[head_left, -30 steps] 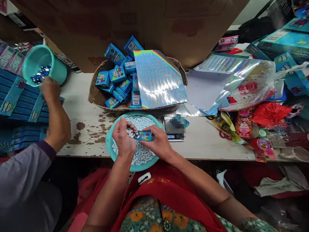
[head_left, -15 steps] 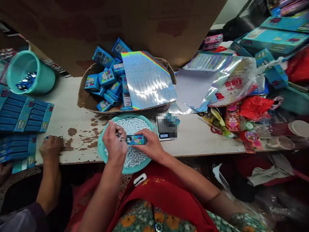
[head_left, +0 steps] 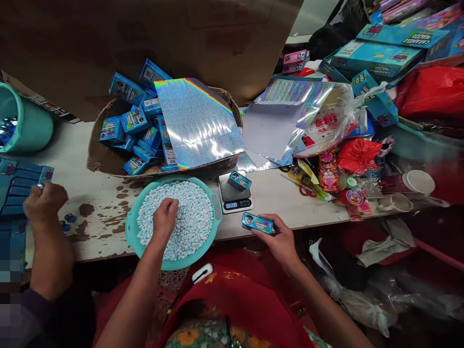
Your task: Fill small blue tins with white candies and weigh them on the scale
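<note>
My left hand [head_left: 165, 218] is over small white and pale blue candies [head_left: 192, 203] in a turquoise basin [head_left: 216, 203]. Its fingers are curled together at the candies' surface; anything inside them is hidden. Between the thumb and fingers of my right hand [head_left: 282, 238] is a small blue candy box [head_left: 258, 223], a round window at one end. That hand is right of the basin, just in front of a digital kitchen scale [head_left: 235, 205]. A similar blue box [head_left: 239, 180] lies on the scale's plate.
Behind the basin, a cardboard tray [head_left: 94, 157] holds several blue boxes, partly under a shiny silver sheet [head_left: 201, 128]. At left are a co-worker's hand [head_left: 45, 203] and a turquoise bucket [head_left: 34, 128]. Wrappers, bags and a cup [head_left: 418, 182] crowd the right side.
My right hand has carried the candy box from above the basin to the right, near the scale. My left hand has come down from beside the box to the candies. The view has shifted.
</note>
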{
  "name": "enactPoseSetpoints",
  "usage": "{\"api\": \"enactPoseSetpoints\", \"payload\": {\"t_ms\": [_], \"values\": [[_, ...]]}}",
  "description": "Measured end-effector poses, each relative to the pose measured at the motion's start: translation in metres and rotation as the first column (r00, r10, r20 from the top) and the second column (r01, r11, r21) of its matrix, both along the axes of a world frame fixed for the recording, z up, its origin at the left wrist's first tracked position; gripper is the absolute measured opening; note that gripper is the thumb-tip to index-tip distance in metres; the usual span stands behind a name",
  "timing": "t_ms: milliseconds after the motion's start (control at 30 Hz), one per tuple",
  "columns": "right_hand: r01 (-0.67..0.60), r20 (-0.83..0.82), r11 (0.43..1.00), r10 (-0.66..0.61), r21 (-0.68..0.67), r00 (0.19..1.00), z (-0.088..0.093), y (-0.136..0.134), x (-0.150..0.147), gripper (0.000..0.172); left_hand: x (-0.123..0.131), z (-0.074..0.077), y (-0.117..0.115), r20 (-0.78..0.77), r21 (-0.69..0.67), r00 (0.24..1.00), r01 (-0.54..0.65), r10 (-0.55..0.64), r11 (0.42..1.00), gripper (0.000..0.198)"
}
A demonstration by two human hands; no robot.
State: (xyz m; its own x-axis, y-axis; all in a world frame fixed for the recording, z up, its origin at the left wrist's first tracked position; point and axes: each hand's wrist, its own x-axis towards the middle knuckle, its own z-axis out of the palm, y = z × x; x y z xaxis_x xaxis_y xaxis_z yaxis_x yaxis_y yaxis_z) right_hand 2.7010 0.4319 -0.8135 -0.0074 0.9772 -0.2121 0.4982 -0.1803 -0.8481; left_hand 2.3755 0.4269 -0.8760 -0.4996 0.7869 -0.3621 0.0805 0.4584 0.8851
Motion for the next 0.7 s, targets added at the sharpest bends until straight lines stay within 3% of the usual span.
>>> {"api": "enactPoseSetpoints", "payload": {"t_ms": [67,167,233,267,333,400,467,533,633,700], "values": [[0.060,0.018,0.998,-0.060,0.016,0.998,-0.008,0.001,0.016,0.036,0.002,0.008,0.005,-0.335,-0.026,0.924,0.189,-0.187,0.982,0.011],[0.112,0.011,0.993,-0.112,0.025,0.994,-0.016,0.007,0.028,0.039,0.027,0.020,0.031,-0.544,0.004,0.765,0.412,-0.344,0.911,0.016],[0.128,0.010,0.991,-0.128,0.031,0.992,-0.017,0.010,0.030,0.039,0.060,0.023,0.062,-0.578,0.080,0.676,0.605,-0.458,0.792,0.024],[0.128,0.009,0.991,-0.128,0.037,0.992,-0.016,0.012,0.030,0.039,0.079,0.022,0.079,-0.603,0.099,0.603,0.706,-0.523,0.701,0.031],[0.115,0.001,0.992,-0.115,0.050,0.993,-0.013,0.015,0.027,0.037,0.115,0.018,0.111,-0.660,0.048,0.451,0.823,-0.601,0.566,0.044],[0.088,-0.013,0.995,-0.087,0.056,0.996,-0.012,0.018,0.023,0.037,0.137,0.016,0.132,-0.659,-0.048,0.360,0.856,-0.661,0.514,0.041],[0.070,-0.038,0.996,-0.068,0.060,0.997,-0.017,0.024,0.018,0.038,0.134,0.019,0.136,-0.610,-0.067,0.415,0.822,-0.675,0.566,0.031],[0.063,-0.085,0.995,-0.057,0.072,0.995,-0.030,0.035,0.011,0.039,0.106,0.029,0.120,-0.555,0.038,0.598,0.713,-0.578,0.700,0.032],[0.064,-0.163,0.991,-0.044,0.121,0.986,-0.059,0.060,-0.005,0.042,0.033,0.055,0.064,-0.480,0.228,0.849,0.366,-0.223,0.902,0.039],[0.076,-0.179,0.985,-0.048,0.152,0.983,-0.078,0.078,-0.020,0.043,-0.022,0.073,0.022,-0.512,0.181,0.858,0.056,0.046,0.982,0.042]]}}
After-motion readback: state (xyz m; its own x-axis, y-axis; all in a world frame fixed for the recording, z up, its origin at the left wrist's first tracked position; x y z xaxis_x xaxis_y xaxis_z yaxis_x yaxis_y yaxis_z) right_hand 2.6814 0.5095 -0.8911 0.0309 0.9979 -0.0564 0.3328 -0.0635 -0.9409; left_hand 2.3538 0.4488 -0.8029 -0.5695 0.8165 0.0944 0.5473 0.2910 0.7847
